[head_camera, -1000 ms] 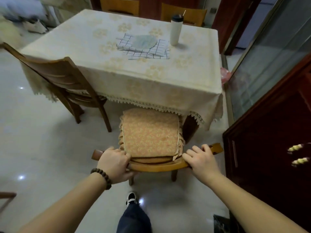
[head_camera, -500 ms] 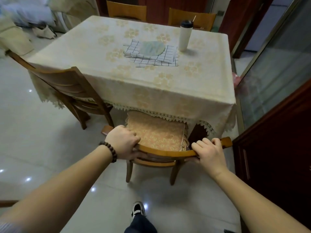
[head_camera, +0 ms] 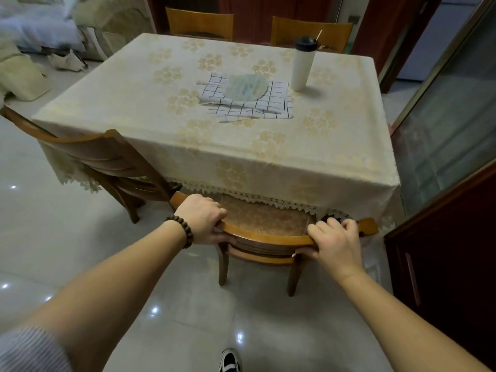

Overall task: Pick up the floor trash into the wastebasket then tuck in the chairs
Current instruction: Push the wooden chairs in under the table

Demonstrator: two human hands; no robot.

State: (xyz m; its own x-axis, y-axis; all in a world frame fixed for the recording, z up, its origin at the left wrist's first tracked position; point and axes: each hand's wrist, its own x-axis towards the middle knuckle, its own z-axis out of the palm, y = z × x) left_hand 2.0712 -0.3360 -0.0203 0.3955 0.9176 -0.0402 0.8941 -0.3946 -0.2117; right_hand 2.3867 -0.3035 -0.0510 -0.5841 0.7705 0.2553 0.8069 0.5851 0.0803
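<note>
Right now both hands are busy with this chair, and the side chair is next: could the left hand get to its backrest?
Probably yes: once the left hand lets go, the side chair stands just left with bare floor between.

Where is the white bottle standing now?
In the head view, the bottle stands upright on the table's far right part, just right of the checked cloth.

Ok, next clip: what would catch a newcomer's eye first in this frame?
First the two hands, the left hand and the right hand, gripping the curved top rail of a wooden chair whose cushioned seat is partly under the tablecloth's lace hem. Next, the cream floral tablecloth filling the centre, with a white tumbler and a checked cloth on top. Another wooden chair stands angled at the table's left corner.
</note>
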